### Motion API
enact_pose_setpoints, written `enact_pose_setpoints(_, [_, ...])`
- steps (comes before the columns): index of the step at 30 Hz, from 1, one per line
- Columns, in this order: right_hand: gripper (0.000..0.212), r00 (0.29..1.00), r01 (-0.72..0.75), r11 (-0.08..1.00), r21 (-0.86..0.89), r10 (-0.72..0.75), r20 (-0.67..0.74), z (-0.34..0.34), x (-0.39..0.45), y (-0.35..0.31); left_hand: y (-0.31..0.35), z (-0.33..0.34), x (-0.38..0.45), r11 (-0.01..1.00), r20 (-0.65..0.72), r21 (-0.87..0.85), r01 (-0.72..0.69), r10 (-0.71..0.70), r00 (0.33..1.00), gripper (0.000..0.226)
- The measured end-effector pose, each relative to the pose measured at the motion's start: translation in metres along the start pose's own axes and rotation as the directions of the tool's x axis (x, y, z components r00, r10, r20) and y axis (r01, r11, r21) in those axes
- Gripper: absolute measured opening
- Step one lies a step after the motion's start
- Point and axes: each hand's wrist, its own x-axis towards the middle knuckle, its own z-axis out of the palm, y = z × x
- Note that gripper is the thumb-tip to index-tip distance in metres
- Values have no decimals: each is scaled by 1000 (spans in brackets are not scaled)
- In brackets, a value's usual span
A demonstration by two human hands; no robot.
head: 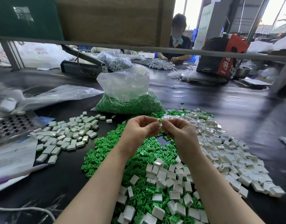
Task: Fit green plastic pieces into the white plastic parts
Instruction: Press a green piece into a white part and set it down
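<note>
- Two bare forearms are reaching out from the bottom edge over a dark table (pixel 220 110), the hands meeting above it at the centre of the view.
- The left hand (pixel 139 128) is curling its fingers and pinching a small white part (pixel 160 123) at the fingertips.
- The right hand (pixel 179 128) is curling too, its fingertips meeting the same white part; a sliver of green is showing at the pinch, too small to make out.
- A loose heap of green pieces (pixel 116 152) is lying directly beneath the hands.
- A pile of white parts (pixel 228 151) is spreading to the right.
- Another white group (pixel 66 135) is sitting to the left.
- A clear bag of green pieces (pixel 129 101) is standing behind the hands.
- Another person (pixel 178 39) is sitting across the table.
</note>
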Motion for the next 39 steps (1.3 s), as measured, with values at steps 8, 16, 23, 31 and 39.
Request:
enact_pose_setpoints(8, [11,987,153,908,-389,-123,100,-5,4,4,1,-2,-2,972,-5,226,-69,72,997,8])
enact_pose_setpoints(16, [28,970,204,822,-532,-96,223,-2,2,7,1,-4,-2,954,-6,289,-84,90,996,12])
enact_pose_setpoints(23, [30,968,115,876,-468,6,251,-6,6,12,0,-6,-2,951,40,301,-66,56,998,7])
enact_pose_setpoints(31, [32,967,2,953,-302,75,245,-2,4,16,-4,-12,-4,818,219,575,-20,-130,967,28])
enact_pose_setpoints(39, [39,957,56,928,-368,56,286,-1,0,11,2,-14,-8,843,293,538,19,-208,933,28])
